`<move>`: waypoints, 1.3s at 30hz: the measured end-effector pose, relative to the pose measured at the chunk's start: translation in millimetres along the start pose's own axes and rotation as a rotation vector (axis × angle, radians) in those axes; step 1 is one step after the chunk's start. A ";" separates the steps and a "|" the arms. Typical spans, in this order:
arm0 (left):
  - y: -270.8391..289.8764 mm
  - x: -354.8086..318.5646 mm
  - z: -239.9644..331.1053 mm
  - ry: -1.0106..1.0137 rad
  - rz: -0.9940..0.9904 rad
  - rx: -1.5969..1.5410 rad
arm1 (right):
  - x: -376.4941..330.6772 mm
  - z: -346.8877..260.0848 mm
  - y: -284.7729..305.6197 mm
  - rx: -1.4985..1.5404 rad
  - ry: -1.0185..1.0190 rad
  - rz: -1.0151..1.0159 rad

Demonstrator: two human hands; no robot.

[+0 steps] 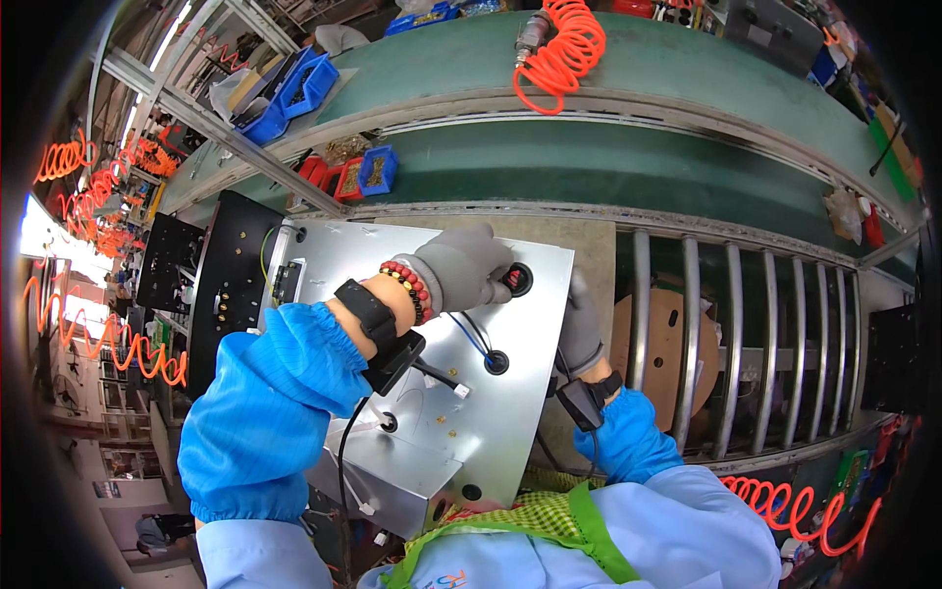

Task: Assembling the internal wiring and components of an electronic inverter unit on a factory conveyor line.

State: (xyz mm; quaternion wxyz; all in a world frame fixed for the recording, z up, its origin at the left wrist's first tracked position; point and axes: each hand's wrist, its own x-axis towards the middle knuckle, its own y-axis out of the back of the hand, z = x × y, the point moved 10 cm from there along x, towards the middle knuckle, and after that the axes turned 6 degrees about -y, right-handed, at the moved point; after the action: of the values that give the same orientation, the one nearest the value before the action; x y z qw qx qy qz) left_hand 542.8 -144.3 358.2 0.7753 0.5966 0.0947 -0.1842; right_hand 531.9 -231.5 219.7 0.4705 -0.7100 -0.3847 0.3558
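Clearly, gloved left hand [469, 267] pinches a black grommet [517, 279]; right hand [579, 329] grips the metal panel [510, 393], whose edge could slip.

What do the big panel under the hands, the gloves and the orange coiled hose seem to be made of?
The panel looks like sheet metal with a dull, brushed silver finish: it has soft reflections and folded edges. The gloves on the left hand and right hand seem to be grey knitted fabric, matte and slightly fuzzy. The coiled hose is probably flexible plastic, since it is glossy, bright orange and holds its spiral.
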 end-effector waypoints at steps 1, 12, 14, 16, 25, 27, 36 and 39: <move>-0.5 0.3 1.6 -0.014 -0.002 -0.007 | -2.5 -3.8 -0.3 0.054 0.004 0.007; -2.5 4.8 2.3 0.018 0.017 0.012 | -11.2 6.4 -18.9 -0.134 -0.202 -0.013; -4.7 5.7 2.9 0.014 -0.010 0.007 | -14.0 9.0 -13.5 -0.126 -0.262 0.039; -7.4 6.7 -1.3 0.061 -0.065 0.029 | -14.9 7.1 -14.2 -0.175 -0.296 0.040; -14.9 14.1 0.2 0.029 -0.196 0.039 | -8.7 -4.1 -9.6 -0.397 -0.226 0.052; -15.6 14.1 -1.5 0.040 -0.197 0.044 | -7.2 -4.1 -9.7 -0.381 -0.182 0.035; -15.4 15.3 -3.0 0.062 -0.213 0.070 | -11.5 8.1 -7.3 -0.122 -0.198 0.155; -11.5 13.8 -9.6 0.098 -0.192 0.047 | -9.3 14.5 -33.7 0.092 -0.180 -0.080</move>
State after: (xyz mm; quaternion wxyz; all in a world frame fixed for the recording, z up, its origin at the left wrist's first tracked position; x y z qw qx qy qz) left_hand 551.5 -140.0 340.3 0.7344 0.6113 0.1845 -0.2303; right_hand 508.0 -225.3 248.3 0.4799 -0.6370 -0.4367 0.4163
